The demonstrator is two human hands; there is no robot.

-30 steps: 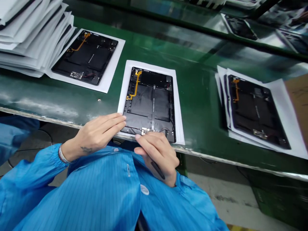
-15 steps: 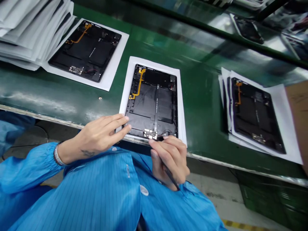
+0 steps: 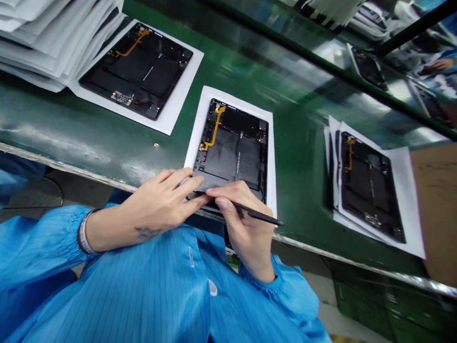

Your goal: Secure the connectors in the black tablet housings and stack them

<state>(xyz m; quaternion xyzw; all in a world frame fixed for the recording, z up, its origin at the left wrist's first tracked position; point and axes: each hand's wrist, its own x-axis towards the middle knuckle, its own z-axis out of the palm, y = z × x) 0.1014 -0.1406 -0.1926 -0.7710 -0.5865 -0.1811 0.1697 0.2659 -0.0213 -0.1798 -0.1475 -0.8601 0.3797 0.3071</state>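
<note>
An opened black tablet (image 3: 233, 152) with an orange flex cable lies on a white sheet (image 3: 200, 124) at the near edge of the green bench. My left hand (image 3: 160, 202) rests on the tablet's near left corner, fingers stretched flat and pressing it down. My right hand (image 3: 243, 219) is closed round a thin black stylus-like tool (image 3: 257, 216), its fingers over the tablet's near edge. The tool's working tip is hidden under my fingers. The small board at the tablet's near edge is covered by my hands.
A second opened tablet (image 3: 137, 69) on a white sheet lies at the far left beside a stack of white sheets (image 3: 53, 38). A third tablet (image 3: 371, 183) lies on stacked sheets at the right, next to brown cardboard (image 3: 435, 209). A small screw (image 3: 155, 144) lies on the green bench (image 3: 107, 138).
My right hand has moved left over the tablet's near edge and turned the tool so it lies sideways, pointing right. My left hand has slid slightly further onto the tablet.
</note>
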